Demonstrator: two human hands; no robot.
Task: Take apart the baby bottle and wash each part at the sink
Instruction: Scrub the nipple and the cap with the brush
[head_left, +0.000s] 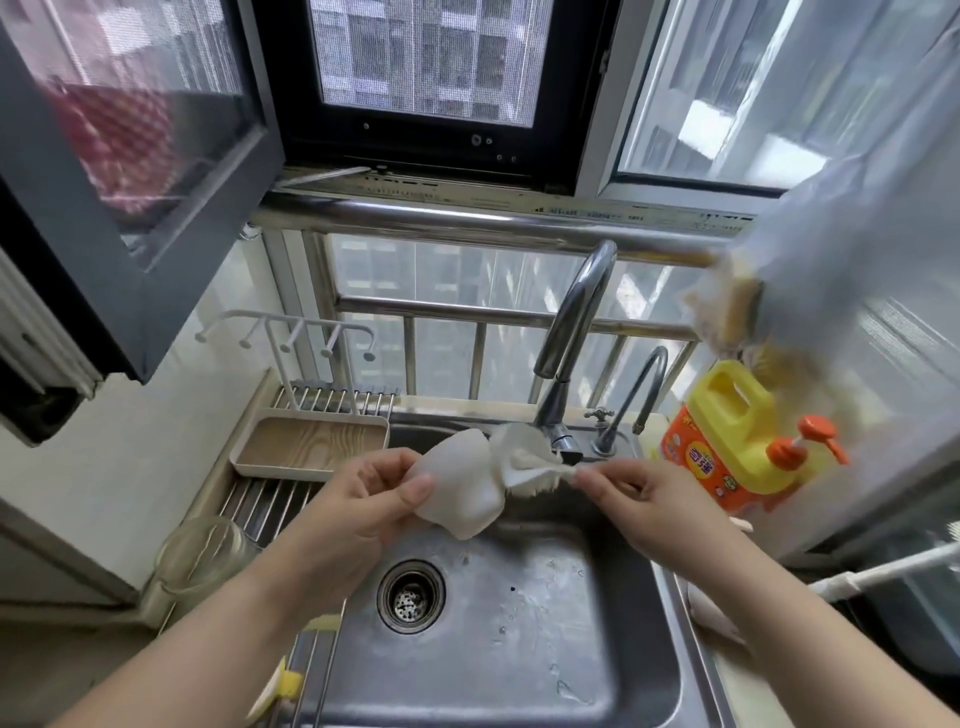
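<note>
Holding: the translucent white plastic bottle part (460, 483) hangs over the steel sink (519, 639), just below the chrome tap spout (566, 452).
Axis: it runs left to right between the two hands, its open mouth toward the right.
Left grip: left hand (363, 493) curls around the part's left end, thumb pressed on its wall.
Right grip: right hand (634, 493) pinches the end of a crumpled white cloth (524, 457), which reaches into or against the mouth; which, I cannot tell.
Nearer hand: the left carries the part; the right works only the cloth.
Look: cloudy, smooth, blurred.
Around: clear glass jar (202, 556) on the drain rack at left; yellow pump detergent bottle (737, 436) on the counter at right.
</note>
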